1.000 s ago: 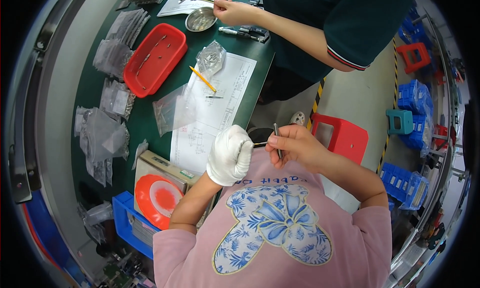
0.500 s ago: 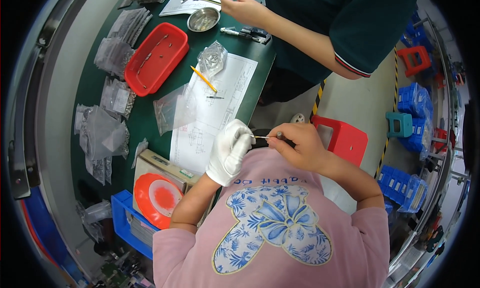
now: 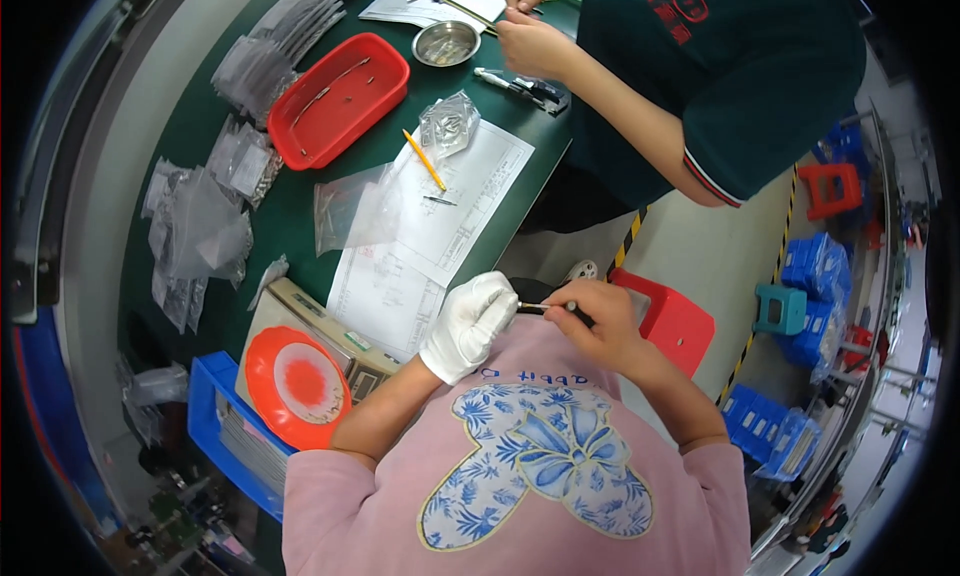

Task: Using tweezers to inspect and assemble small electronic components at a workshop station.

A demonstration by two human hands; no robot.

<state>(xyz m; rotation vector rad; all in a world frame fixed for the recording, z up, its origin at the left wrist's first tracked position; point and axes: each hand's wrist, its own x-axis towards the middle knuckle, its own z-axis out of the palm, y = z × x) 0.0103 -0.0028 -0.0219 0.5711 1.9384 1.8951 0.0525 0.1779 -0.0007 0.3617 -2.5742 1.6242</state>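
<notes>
In a white glove, my left hand [image 3: 470, 326] is closed in a pinch in front of my chest. Whatever small piece it holds is hidden by the fingers. Bare and curled, my right hand [image 3: 600, 326] grips a thin tool [image 3: 534, 306] with a dark rounded handle end. The slim shaft of this tool reaches left to the gloved fingertips. Nearest to the hands on the table lie printed drawing sheets [image 3: 385, 301], with a yellow pencil [image 3: 425, 160] and a thin dark pin-like piece [image 3: 440, 201] on them.
A red tray [image 3: 330, 141] holds small metal parts; bagged parts [image 3: 200, 226] lie left of it. Nearer are a scale with a red plate [image 3: 262, 366] and a blue bin [image 3: 205, 416]. Across the corner, a co-worker's hands [image 3: 535, 41] work by a metal bowl [image 3: 446, 44]. A red stool [image 3: 680, 326] stands right.
The whole view has shifted and turned a little. Both my hands sit slightly lower in the picture, keeping the same grip. More of the co-worker's second hand shows.
</notes>
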